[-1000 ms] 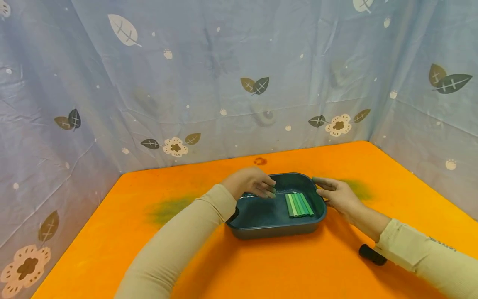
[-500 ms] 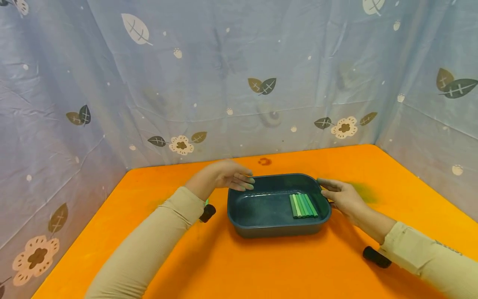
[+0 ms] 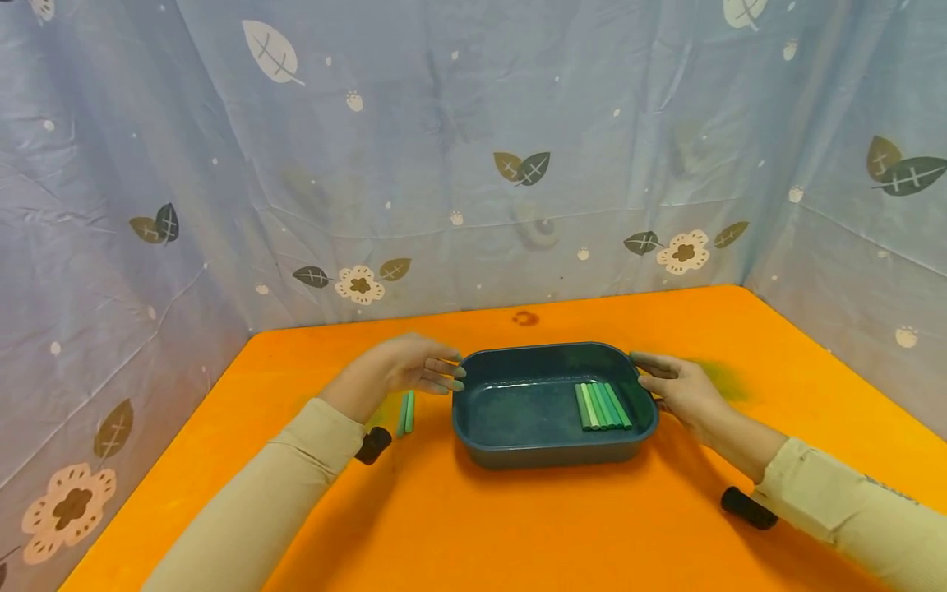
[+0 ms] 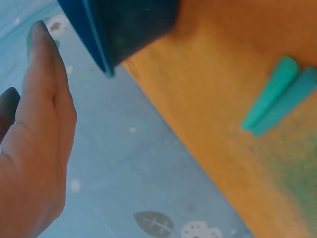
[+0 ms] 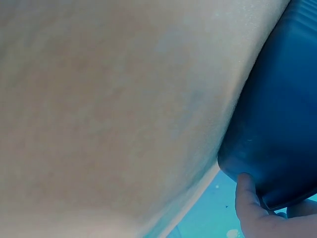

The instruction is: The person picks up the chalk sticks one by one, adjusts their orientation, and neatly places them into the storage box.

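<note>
A dark blue-green tray point(image 3: 555, 456) holds several green chalk sticks point(image 3: 602, 406), lined up side by side at its right end. My right hand point(image 3: 684, 395) grips the tray's right end; in the right wrist view one finger point(image 5: 246, 196) presses the outer wall near the rim. At the tray's left end, my left hand point(image 3: 414, 362) has its fingers loosely extended, tips right at the rim, holding nothing. Two more green chalk sticks point(image 3: 406, 413) lie on the table just below that hand, and the left wrist view shows the pair point(image 4: 280, 96) close together.
The table point(image 3: 562, 534) has an orange cover with green smudges, one at the right point(image 3: 718, 380). A patterned grey-blue curtain point(image 3: 414, 164) encloses the back and both sides. Black wrist cameras sit by each cuff, such as the right one point(image 3: 749, 508).
My left hand has moved left from over the tray to its left rim, uncovering the two chalk sticks on the table. The right hand stays at the tray's right end.
</note>
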The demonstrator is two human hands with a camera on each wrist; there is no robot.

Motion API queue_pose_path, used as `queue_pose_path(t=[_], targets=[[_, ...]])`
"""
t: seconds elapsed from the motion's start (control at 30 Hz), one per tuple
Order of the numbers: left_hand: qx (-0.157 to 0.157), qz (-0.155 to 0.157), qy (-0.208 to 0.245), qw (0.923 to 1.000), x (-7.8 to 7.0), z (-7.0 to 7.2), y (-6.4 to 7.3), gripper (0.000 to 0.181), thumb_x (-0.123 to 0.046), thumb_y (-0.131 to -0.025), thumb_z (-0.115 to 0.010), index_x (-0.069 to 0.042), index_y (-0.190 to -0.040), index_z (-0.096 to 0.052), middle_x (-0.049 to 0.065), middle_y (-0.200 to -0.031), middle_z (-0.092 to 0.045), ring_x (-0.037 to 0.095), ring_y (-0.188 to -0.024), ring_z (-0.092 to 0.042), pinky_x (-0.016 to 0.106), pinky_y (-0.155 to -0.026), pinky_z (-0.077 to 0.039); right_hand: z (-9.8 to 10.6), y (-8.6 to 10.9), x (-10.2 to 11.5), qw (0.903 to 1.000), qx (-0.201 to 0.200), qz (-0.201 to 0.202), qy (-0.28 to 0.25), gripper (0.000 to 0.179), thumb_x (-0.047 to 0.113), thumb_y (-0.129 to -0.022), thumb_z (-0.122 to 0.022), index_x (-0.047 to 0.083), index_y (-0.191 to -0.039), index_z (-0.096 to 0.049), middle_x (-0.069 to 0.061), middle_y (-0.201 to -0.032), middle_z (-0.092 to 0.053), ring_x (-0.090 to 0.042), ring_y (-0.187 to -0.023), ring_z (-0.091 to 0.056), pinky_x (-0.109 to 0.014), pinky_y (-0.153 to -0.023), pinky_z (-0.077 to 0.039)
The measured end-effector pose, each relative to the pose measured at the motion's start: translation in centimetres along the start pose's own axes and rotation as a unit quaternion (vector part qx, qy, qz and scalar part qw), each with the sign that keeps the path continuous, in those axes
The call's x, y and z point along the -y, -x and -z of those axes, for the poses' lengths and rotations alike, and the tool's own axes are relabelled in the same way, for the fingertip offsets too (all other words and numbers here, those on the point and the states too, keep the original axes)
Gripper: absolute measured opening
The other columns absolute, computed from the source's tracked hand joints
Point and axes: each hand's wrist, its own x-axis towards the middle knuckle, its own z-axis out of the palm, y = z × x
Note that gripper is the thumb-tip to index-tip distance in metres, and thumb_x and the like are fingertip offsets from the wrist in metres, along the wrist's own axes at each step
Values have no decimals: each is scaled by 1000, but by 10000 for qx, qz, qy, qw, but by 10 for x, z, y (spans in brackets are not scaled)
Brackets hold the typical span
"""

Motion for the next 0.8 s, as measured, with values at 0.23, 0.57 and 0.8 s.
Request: queue_pose_path(t=[0.23,0.57,0.8], targets=[[71,-229,-86,9997,14,15,7,44,-14,-105,-41,11,-141,-38,32,-141,-42,41,-125,-50,38,-97,-50,0,2,-1,10000,34,-19,0,53,8,-105,-42,-4,-152,-20,-30,-155,-18,-48,-137,-27,-33,-87,-51],[-23,-73,-292,9995,34,28,11,47,-15,-105,-42,13,-141,-35,31,-138,-47,35,-112,-61,43,-101,-47,2,5,-3,10000,-20,-73,56,53,8,-105,-41,-3,-152,-20,-29,-155,-19,-47,-136,-29,-35,-87,-50],[-333,-98,-568,9978,56,36,13,48,-17,-103,-43,15,-138,-38,32,-130,-53,34,-102,-65,42,-93,-53,2,5,-5,9999,-51,-92,91,53,8,-105,-41,-3,-152,-20,-29,-155,-19,-45,-134,-32,-31,-83,-49]])
